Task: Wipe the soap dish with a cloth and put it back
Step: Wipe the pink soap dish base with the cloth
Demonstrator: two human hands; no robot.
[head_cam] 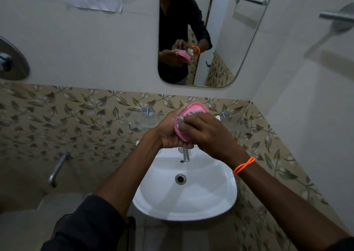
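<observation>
My left hand (pixel 169 131) holds a pink soap dish (pixel 195 109) from below and from the left, tilted with its hollow side toward me, above the basin. My right hand (pixel 207 133) presses a pale grey cloth (pixel 183 124) into the dish; most of the cloth is hidden under my fingers. An orange thread band is around my right wrist. The mirror (pixel 220 30) repeats both hands, the dish and the cloth.
A white wash basin (pixel 220 193) with a chrome tap (pixel 185 154) sits right below my hands. A glass shelf (pixel 138 120) on chrome brackets runs along the leaf-patterned tiles behind them. A wall tap (pixel 57 169) juts out at the left; towel bar (pixel 337 16) upper right.
</observation>
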